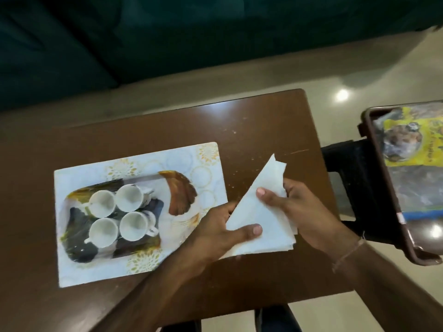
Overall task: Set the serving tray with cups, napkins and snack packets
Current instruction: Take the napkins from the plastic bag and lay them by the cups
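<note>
While both our left hand and right hand pinch the folded napkins, cups wait left; next, onto the tray.

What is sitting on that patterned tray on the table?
Four white cups stand on the serving tray, grouped at its left end, all open side up and looking empty. No napkins or snack packets are on it yet. The left hand covers its near right corner, so that part is hidden.
</note>
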The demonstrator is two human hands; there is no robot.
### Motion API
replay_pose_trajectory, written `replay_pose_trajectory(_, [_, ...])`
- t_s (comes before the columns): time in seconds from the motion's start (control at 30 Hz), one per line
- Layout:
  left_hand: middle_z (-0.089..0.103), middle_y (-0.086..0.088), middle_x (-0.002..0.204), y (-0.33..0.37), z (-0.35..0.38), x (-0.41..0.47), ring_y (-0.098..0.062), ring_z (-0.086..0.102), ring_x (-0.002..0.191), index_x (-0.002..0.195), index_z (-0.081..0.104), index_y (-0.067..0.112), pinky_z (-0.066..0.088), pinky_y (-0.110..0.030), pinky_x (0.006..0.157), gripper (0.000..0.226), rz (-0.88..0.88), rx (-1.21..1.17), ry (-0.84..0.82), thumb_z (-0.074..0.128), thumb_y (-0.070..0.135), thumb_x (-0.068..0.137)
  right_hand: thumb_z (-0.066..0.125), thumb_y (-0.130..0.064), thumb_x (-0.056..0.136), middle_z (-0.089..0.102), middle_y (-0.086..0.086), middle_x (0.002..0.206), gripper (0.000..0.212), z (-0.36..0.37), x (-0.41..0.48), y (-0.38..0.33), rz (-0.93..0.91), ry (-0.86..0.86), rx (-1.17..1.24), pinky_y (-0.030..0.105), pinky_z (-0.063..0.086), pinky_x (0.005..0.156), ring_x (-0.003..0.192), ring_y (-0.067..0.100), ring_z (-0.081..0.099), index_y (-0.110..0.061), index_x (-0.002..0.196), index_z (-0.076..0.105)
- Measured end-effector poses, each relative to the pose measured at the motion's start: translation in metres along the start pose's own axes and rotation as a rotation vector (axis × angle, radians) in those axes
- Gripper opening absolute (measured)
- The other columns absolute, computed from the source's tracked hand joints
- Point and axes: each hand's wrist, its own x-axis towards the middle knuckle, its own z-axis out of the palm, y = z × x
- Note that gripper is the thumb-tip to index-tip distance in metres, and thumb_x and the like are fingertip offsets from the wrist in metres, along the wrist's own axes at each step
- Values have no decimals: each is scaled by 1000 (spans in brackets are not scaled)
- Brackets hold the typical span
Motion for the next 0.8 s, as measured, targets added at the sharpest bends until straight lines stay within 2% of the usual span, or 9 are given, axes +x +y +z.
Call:
replay_pose_trajectory(0.07, [78, 0, 93, -21, -21, -15, -23, 76, 72, 111, 69, 23, 61, -34, 61, 40, -41, -62, 54, 80, 47, 79, 71, -28, 88, 79, -3, 98, 27, 19, 12, 8, 39, -7, 18, 33, 62, 69, 89, 18, 77, -16, 112, 67])
replay_pose_trajectory(0.17, [77, -5, 77, -60, -49, -38, -19, 72, 62, 110, 72, 16, 58, -27, 58, 31, -63, -178, 230, 72, 36, 86, 74, -27, 86, 78, 0, 106, 29, 50, 32, 32, 106, -15, -16, 42, 61, 82, 94, 19, 76, -14, 111, 69])
replay_pose_trajectory(0.27, [76, -10, 71, -100, -68, -52, -17, 71, 58, 108, 73, 12, 54, -21, 58, 30, -124, -246, 451, 72, 34, 87, 75, -25, 87, 77, 1, 111, 30, 87, 50, 54, 136, 9, -54, 42, 60, 87, 97, 19, 75, -13, 114, 70])
replay_pose_trajectory(0.43, [77, -8, 72, -152, -83, -50, -23, 74, 65, 104, 72, 23, 58, -29, 67, 20, -162, -355, 773, 74, 35, 88, 78, -27, 84, 71, -2, 107, 35, 136, 74, 79, 1, 183, -410, 31, 57, 79, 97, 17, 68, -16, 115, 64])
replay_pose_trajectory(0.57, [76, -1, 70, -172, -89, -42, -17, 72, 58, 103, 73, 25, 58, -28, 59, 22, -156, -302, 936, 74, 39, 87, 77, -29, 84, 66, 1, 105, 34, 156, 89, 82, -88, 209, -553, 15, 45, 71, 98, 22, 64, -14, 108, 58])
replay_pose_trajectory(0.63, [77, 0, 77, -175, -89, -40, -16, 72, 63, 103, 73, 25, 58, -31, 57, 26, -147, -238, 989, 74, 44, 86, 78, -31, 82, 60, 8, 115, 47, 162, 94, 80, -122, 204, -653, 26, 48, 81, 107, 27, 60, -13, 117, 54])
replay_pose_trajectory(0.73, [74, 7, 96, -179, -90, -40, -14, 69, 87, 102, 72, 27, 55, -32, 73, 27, -114, -15, 1046, 74, 47, 84, 82, -33, 73, 38, 9, 142, 80, 163, 93, 66, -332, 299, -867, 44, 40, 106, 128, 30, 42, -19, 139, 40])
replay_pose_trajectory(0.77, [71, 9, 99, -180, -90, -41, -13, 65, 91, 102, 71, 28, 50, -29, 78, 26, -79, 39, 1057, 76, 44, 83, 80, -31, 69, 32, 7, 149, 86, 160, 93, 58, -453, 261, -1018, 51, 35, 109, 134, 31, 35, -23, 143, 36])
replay_pose_trajectory(0.8, [67, 9, 102, -181, -90, -43, -11, 61, 95, 104, 70, 27, 48, -28, 83, 28, -41, 84, 1059, 78, 41, 82, 75, -28, 64, 27, 4, 155, 92, 157, 95, 50, -545, 138, -1194, 58, 28, 111, 140, 32, 27, -27, 145, 33])
